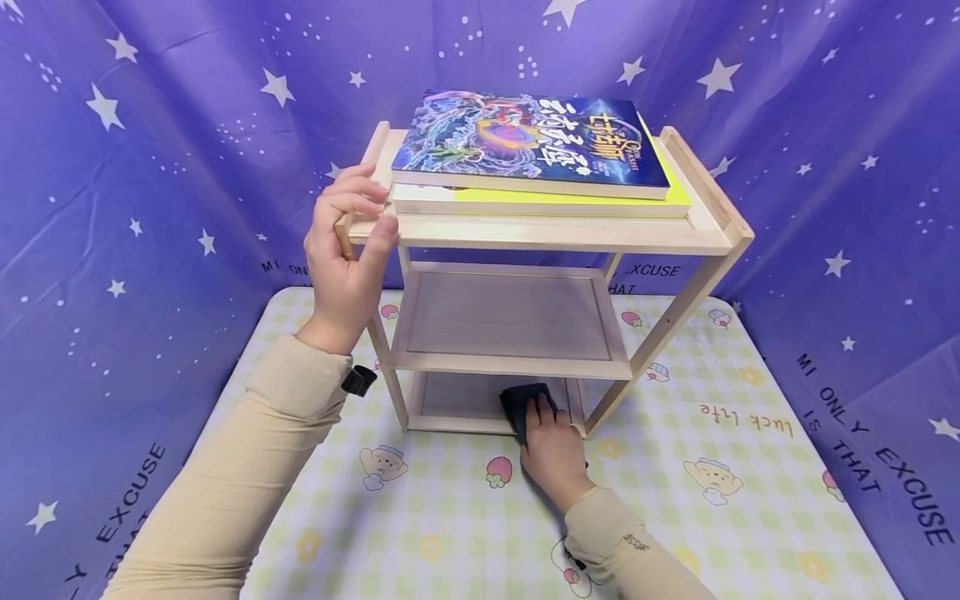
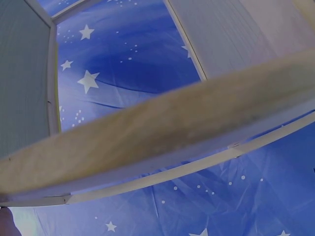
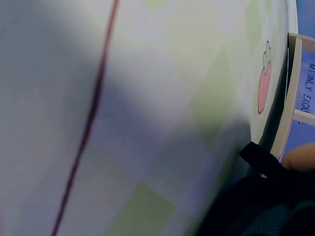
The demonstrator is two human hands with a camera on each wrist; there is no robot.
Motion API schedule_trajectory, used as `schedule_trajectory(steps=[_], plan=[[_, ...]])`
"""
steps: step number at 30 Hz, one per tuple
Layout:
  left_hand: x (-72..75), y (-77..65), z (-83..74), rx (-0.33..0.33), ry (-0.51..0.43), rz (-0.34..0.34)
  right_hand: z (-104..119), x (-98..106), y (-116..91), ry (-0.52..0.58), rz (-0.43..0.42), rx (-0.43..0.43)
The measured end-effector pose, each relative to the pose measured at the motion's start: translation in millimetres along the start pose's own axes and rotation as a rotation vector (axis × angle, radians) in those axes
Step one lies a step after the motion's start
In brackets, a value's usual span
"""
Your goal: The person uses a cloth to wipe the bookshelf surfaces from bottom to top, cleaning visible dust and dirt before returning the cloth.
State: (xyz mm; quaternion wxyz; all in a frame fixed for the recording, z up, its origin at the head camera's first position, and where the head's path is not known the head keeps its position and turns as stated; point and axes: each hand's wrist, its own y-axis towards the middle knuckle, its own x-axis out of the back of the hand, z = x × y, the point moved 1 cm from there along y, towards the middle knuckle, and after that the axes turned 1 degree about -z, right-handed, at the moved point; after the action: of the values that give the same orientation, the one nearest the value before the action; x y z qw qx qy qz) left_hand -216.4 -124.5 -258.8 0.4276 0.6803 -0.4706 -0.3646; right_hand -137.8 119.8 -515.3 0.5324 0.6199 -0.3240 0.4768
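A small three-tier wooden shelf (image 1: pixel 652 337) stands on the table. My left hand (image 1: pixel 347 250) holds its top board at the left front corner, with the fingers over the side rail and the thumb at the front edge. In the left wrist view a pale wooden bar (image 2: pixel 162 128) of the shelf crosses close to the camera. Down at the bottom tier, my right hand (image 1: pixel 553 450) grips a dark folded cloth (image 1: pixel 517 407) against the board near its right front corner. The right wrist view shows dark fabric and one fingertip (image 3: pixel 301 157) at its lower right.
Two books lie stacked on the top tier, a blue illustrated one (image 1: pixel 525 142) over a yellow and white one (image 1: pixel 570 204). The middle tier (image 1: pixel 510 317) is a bare board. A checked tablecloth (image 1: pixel 450 517) covers the table, and purple starred curtains (image 1: pixel 187 167) surround it.
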Motion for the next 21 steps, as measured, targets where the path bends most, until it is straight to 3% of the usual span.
schedule_trajectory(steps=[21], plan=[[0.1,0.0,-0.8,0.005,-0.001,0.006,23.6,-1.6,5.6,-0.023,0.025,0.052]])
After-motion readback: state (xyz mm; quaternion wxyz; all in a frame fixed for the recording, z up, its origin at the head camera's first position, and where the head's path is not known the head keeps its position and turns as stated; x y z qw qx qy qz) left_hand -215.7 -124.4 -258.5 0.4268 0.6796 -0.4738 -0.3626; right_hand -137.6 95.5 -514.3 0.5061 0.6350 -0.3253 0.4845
